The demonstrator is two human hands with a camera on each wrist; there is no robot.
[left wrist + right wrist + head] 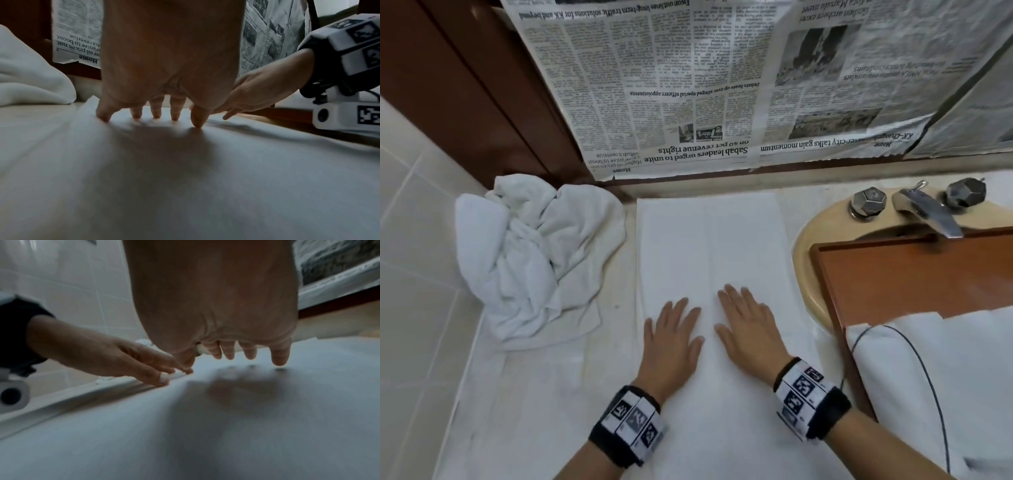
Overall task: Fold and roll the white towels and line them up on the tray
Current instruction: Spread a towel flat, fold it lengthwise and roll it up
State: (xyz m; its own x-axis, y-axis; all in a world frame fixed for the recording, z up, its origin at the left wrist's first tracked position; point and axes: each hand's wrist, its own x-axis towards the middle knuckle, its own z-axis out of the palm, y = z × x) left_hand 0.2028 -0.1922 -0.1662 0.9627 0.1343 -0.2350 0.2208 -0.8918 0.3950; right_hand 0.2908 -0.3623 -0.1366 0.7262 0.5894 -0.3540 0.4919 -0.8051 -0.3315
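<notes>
A white towel point(709, 246) lies flat, folded into a long strip, on the counter in front of me. My left hand point(671, 334) and right hand point(746, 325) lie side by side on its near half, palms down, fingers straight and spread. The left wrist view shows my left hand point(152, 116) with its fingertips pressing the cloth point(185, 178). My right hand point(236, 358) hovers just on the towel point(226, 434) in its wrist view. A brown wooden tray point(914, 274) sits over the sink at the right, with white towelling point(945, 370) across its near part.
A crumpled heap of white towels point(534, 253) lies at the counter's left end against the tiled wall. Newspaper point(688, 85) covers the wall behind. A beige sink point(804, 246) with a chrome tap point(924, 212) stands at the right. A thin black cable point(914, 356) crosses the tray's towelling.
</notes>
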